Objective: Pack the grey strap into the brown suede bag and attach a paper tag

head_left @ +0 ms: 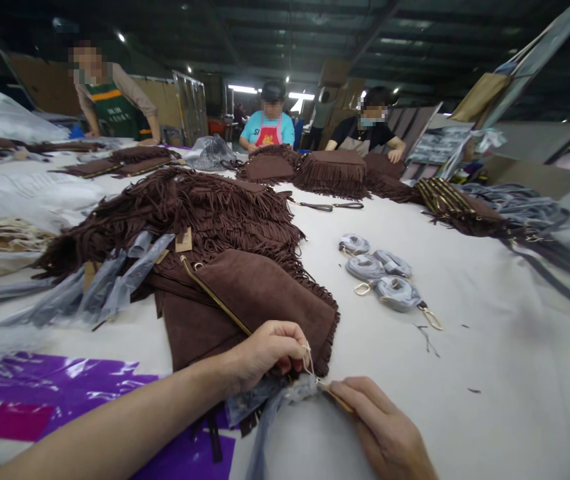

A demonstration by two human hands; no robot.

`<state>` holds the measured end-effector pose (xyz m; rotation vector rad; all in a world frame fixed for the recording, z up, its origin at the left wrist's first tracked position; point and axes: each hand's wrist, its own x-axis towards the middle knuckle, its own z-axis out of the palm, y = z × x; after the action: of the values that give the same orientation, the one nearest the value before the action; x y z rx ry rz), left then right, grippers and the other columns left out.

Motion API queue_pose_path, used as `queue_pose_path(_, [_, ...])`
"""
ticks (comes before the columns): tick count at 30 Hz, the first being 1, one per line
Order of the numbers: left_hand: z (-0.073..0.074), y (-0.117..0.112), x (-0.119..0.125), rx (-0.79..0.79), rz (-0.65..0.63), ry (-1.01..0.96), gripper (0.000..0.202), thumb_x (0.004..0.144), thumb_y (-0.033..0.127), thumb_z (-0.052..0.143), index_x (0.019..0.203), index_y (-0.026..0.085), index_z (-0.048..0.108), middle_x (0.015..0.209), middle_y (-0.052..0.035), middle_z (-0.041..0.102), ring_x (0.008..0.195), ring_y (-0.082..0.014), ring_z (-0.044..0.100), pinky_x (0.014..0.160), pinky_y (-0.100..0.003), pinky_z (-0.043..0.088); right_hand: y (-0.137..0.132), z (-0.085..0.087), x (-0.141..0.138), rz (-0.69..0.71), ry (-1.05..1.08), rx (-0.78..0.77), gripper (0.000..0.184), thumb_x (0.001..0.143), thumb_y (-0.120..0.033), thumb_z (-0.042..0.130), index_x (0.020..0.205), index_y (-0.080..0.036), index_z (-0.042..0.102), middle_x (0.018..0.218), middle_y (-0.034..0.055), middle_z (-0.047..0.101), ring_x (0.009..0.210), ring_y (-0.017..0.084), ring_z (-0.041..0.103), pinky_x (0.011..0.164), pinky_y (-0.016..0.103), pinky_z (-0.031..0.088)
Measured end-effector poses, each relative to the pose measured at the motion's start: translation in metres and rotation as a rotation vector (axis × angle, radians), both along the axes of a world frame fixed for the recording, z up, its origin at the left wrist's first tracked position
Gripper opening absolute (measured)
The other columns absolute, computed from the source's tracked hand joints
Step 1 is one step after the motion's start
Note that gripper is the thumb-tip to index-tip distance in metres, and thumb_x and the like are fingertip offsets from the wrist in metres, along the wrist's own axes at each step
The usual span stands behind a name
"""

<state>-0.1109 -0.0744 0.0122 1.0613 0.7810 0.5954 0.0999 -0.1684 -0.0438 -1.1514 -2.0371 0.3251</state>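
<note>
My left hand is closed in a pinch on a thin white string that forms a loop. Between the thumb and fingers of my right hand is a tan hang tag, with the string running to it. Just below the string lies a plastic-wrapped strap, partly hidden by my hands. A brown suede fringed bag with a gold zipper lies directly beyond my left hand. Behind it is a large pile of more brown fringed bags.
Several coiled, wrapped straps with gold clasps lie to the right. Plastic-wrapped pieces lean on the pile at left, near purple plastic. Across the white table, several people work by more bags. Wrapped straps heap at far right.
</note>
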Motion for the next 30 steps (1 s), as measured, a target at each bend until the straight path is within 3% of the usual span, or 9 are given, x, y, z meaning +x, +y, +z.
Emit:
queue_pose_path(2, [0.000,-0.001,0.001,-0.042,0.004,-0.056,0.013,0.054,0.022,0.061,0.061,0.014,0.054,0.071,-0.0052,0.067,0.059,-0.0095,0.048,0.050,-0.021,0.026,0.004,0.008,-0.006,-0.129,0.083,-0.011,0.013,0.096,-0.023,0.052,0.100,-0.025,0.064,0.088,0.0007,0.069,0.077,0.013,0.068,0.071,0.016,0.056])
queue_pose_path(4, [0.001,-0.002,0.000,-0.048,-0.013,-0.118,0.012,0.052,0.019,0.062,0.059,0.013,0.054,0.082,-0.0074,0.070,0.067,-0.0102,0.051,0.055,-0.021,0.028,0.009,0.019,-0.011,-0.140,0.059,0.011,0.009,0.096,-0.026,0.054,0.100,-0.025,0.062,0.086,0.0004,0.068,0.073,0.013,0.066,0.070,0.017,0.055])
queue_pose_path(8, [0.005,-0.006,-0.001,0.037,-0.045,-0.143,0.012,0.054,0.020,0.066,0.059,0.013,0.057,0.065,0.0006,0.057,0.063,-0.0092,0.044,0.059,-0.022,0.029,0.024,0.040,-0.018,-0.042,-0.215,0.153,0.035,0.096,-0.012,0.039,0.125,-0.022,0.057,0.079,0.0026,0.063,0.068,0.013,0.064,0.061,0.019,0.052])
queue_pose_path(11, [0.005,-0.007,-0.001,0.097,0.009,-0.134,0.020,0.055,0.026,0.072,0.059,0.013,0.057,0.063,0.0017,0.052,0.063,-0.0097,0.043,0.063,-0.023,0.032,0.034,0.048,-0.023,-0.064,-0.400,0.247,0.036,0.096,-0.015,0.037,0.125,-0.021,0.057,0.072,0.0017,0.062,0.061,0.015,0.064,0.053,0.021,0.049])
queue_pose_path(15, [-0.001,-0.007,0.000,0.118,0.049,-0.160,0.025,0.055,0.028,0.076,0.062,0.012,0.059,0.070,-0.0004,0.057,0.068,-0.0113,0.048,0.067,-0.024,0.036,0.046,0.040,-0.025,-0.112,-0.395,0.251,0.019,0.100,-0.031,0.040,0.105,-0.024,0.057,0.065,-0.0016,0.065,0.051,0.016,0.065,0.044,0.022,0.046])
queue_pose_path(18, [-0.007,-0.006,-0.001,0.310,0.015,-0.123,0.018,0.063,0.027,0.071,0.065,0.012,0.061,0.072,-0.0006,0.058,0.069,-0.0115,0.050,0.068,-0.023,0.038,0.057,0.028,-0.024,-0.157,-0.359,0.270,0.025,0.100,-0.035,0.035,0.114,-0.024,0.052,0.063,-0.0020,0.066,0.046,0.018,0.065,0.037,0.023,0.044])
queue_pose_path(23, [-0.007,-0.001,-0.008,0.615,0.052,0.087,0.007,0.071,0.010,0.057,0.073,0.014,0.063,0.069,0.0017,0.059,0.065,-0.0099,0.052,0.063,-0.020,0.041,0.061,0.026,-0.023,-0.050,-0.117,0.183,0.014,0.099,-0.033,0.044,0.101,-0.026,0.055,0.072,-0.0028,0.067,0.054,0.012,0.065,0.049,0.016,0.050])
queue_pose_path(27, [-0.001,0.014,-0.017,0.626,0.171,0.127,0.013,0.065,0.002,0.054,0.070,0.014,0.055,0.063,0.0050,0.052,0.059,-0.0074,0.047,0.057,-0.017,0.038,0.051,0.026,-0.021,-0.111,-0.001,0.036,0.014,0.097,-0.034,0.048,0.100,-0.024,0.058,0.075,-0.0003,0.066,0.057,0.012,0.063,0.055,0.017,0.054])
queue_pose_path(30, [0.000,0.020,-0.022,0.590,0.202,0.102,0.016,0.062,0.001,0.053,0.072,0.014,0.054,0.063,0.0055,0.052,0.059,-0.0070,0.046,0.056,-0.017,0.037,0.045,0.012,-0.014,0.016,-0.057,-0.030,0.025,0.094,-0.029,0.051,0.118,-0.022,0.057,0.102,0.0072,0.069,0.077,0.016,0.069,0.070,0.021,0.059])
